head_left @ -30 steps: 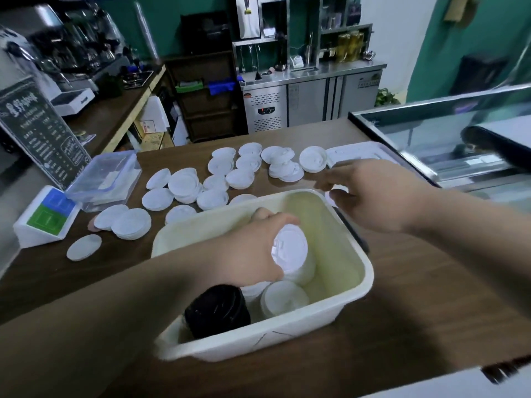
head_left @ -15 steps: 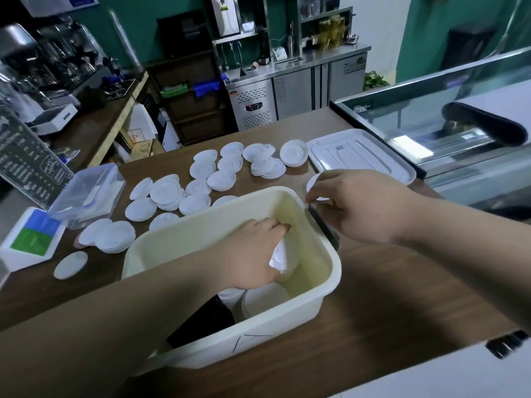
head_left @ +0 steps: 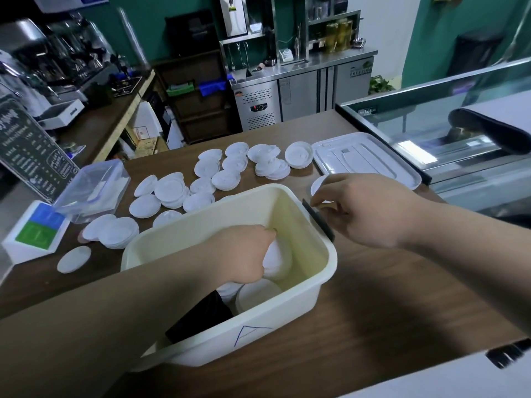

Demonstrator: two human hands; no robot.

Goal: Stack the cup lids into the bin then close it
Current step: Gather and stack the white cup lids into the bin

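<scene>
A cream plastic bin (head_left: 313,294) stands on the wooden counter (head_left: 402,297) in front of me. My left hand (head_left: 244,254) reaches down inside it and holds a stack of white lids (head_left: 280,261) against the bin's floor. More white lids (head_left: 257,294) and a black stack (head_left: 201,317) lie in the bin. My right hand (head_left: 365,208) is at the bin's right black handle (head_left: 319,222) and pinches a single white lid (head_left: 320,185). Several loose white lids (head_left: 224,173) are spread on the counter behind the bin. The bin's white cover (head_left: 365,159) lies flat at the back right.
A clear lidded box (head_left: 94,188) and a white stand with blue and green panels (head_left: 34,228) sit at the left, by a black menu board (head_left: 28,153). A glass display case (head_left: 459,124) borders the right. Steel cabinets (head_left: 301,93) stand beyond the counter.
My left hand has gone deeper into the bin with the lid stack, tipping it down onto the floor. My right hand has taken hold of a lid beside the bin's right handle.
</scene>
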